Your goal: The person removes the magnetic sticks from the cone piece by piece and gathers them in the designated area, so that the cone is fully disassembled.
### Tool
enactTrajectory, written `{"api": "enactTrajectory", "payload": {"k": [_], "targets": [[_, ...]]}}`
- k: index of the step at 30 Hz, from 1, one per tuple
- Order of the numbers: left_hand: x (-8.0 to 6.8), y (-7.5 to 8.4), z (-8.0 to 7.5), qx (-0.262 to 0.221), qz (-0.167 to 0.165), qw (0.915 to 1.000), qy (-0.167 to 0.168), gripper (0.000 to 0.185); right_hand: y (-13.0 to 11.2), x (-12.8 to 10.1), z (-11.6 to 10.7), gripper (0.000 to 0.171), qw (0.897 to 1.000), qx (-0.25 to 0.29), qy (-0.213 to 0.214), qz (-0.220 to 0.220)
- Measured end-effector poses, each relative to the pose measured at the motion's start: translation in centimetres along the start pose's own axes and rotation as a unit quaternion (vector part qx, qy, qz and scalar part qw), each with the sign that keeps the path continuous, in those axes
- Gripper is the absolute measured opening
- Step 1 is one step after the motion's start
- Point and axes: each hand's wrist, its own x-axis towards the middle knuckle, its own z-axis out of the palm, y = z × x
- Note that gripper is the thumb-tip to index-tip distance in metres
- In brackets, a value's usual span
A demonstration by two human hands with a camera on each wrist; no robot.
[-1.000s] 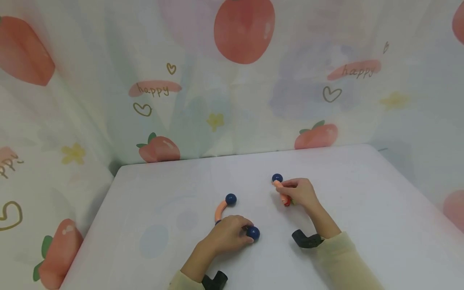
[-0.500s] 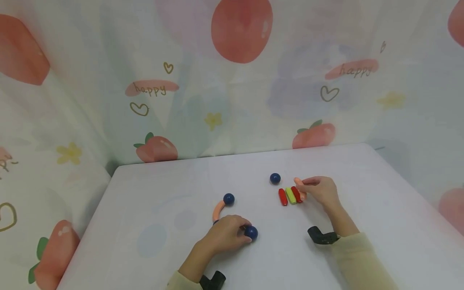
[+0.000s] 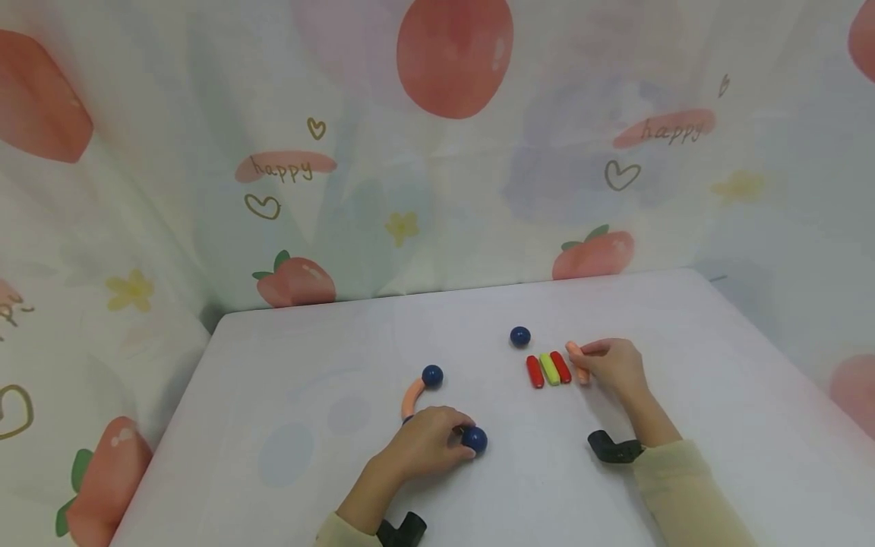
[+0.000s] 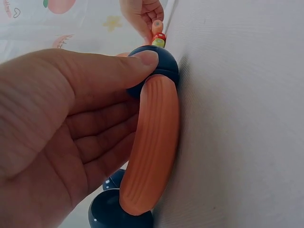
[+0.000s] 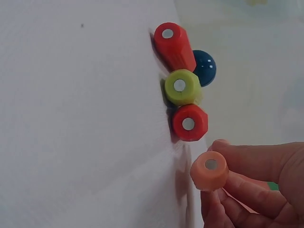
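— Our right hand (image 3: 615, 365) is pinching the orange stick (image 3: 578, 362), setting it just beside the red, green and red sticks (image 3: 548, 369) lying in a row on the worktop (image 3: 683, 380).

— And our left hand (image 3: 427, 441) is gripping the curved orange piece (image 4: 152, 142), thumb pressing a navy ball (image 3: 475, 439).

— Those ends look magnetic, we are guessing; the stick could be snapping against the row and knocking it askew.

— Or nudging the loose ball (image 3: 520, 336) nearby and sending it rolling.
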Motion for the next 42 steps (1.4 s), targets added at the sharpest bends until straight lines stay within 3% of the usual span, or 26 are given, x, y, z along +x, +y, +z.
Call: {"api": "enactTrajectory", "payload": {"k": [14, 30, 37, 42], "targets": [[0.0, -0.4, -0.2, -0.004, 0.026, 0.9995, -0.015, 0.035, -0.1, 0.4, 0.6, 0.047, 1.0, -0.014, -0.009, 0.006], [-0.1, -0.4, -1.1, -0.054, 0.024, 0.9946, -0.086, 0.036, -0.3, 0.4, 1.0, 0.046, 1.0, -0.017, -0.011, 0.005], [-0.1, -0.4, -1.1, -0.059, 0.022, 0.9942, -0.087, 0.036, -0.4, 0.0, 0.9, 0.05, 1.0, -0.018, -0.001, -0.005], [-0.2, -0.5, -1.2, -0.039, 0.027, 0.9965, -0.069, 0.039, -0.9, -1.0, 1.1, 0.047, 0.998, -0.006, 0.031, -0.053]]}}
